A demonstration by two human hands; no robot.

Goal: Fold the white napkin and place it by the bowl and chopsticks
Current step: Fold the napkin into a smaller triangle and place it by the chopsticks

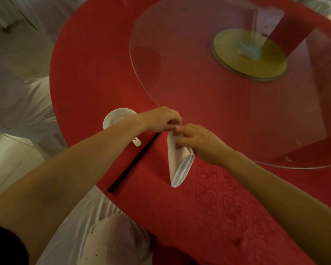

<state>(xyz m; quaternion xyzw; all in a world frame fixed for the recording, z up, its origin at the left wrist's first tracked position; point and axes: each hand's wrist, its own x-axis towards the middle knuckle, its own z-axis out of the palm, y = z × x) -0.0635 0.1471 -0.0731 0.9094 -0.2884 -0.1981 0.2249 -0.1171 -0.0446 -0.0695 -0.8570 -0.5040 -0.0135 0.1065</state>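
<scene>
The white napkin (177, 159), already folded into a narrow layered wedge, lies on the red tablecloth (227, 197) just beside the black chopsticks (134, 161), near the bowl (111, 119). The left hand (161, 119) pinches its far tip while the right hand (199, 144) presses curled fingers on its middle. Being light, soft cloth, it probably springs open unless held at the folds.

White napkin (177, 165) folded into narrow cone, lying right of black chopsticks (134, 161), white bowl (113, 117) beyond
</scene>
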